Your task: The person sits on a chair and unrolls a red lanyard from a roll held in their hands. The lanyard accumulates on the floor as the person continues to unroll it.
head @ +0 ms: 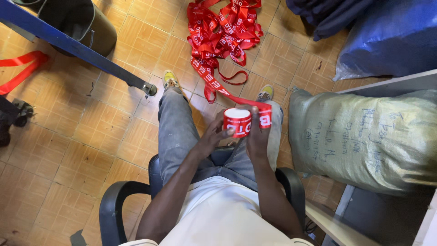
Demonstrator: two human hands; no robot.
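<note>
Head view: the red ribbon roll (pixel 237 122) sits above the person's knees, gripped by the left hand (pixel 213 136), while the right hand (pixel 257 136) pinches the ribbon strip (pixel 265 116). Slack from the floor pile (pixel 223 32) could loosen the winding.

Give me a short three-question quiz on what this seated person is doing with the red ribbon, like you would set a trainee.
1. True or false: the roll of red ribbon is lying on the floor.
2. Where does the loose ribbon pile lie? A) on the tiled floor ahead of the feet B) on the grey sack C) on the chair arm
3. Which hand has the ribbon strip running over its fingers?

Key:
1. False; the left hand holds it above the lap.
2. A.
3. The right hand.
</note>
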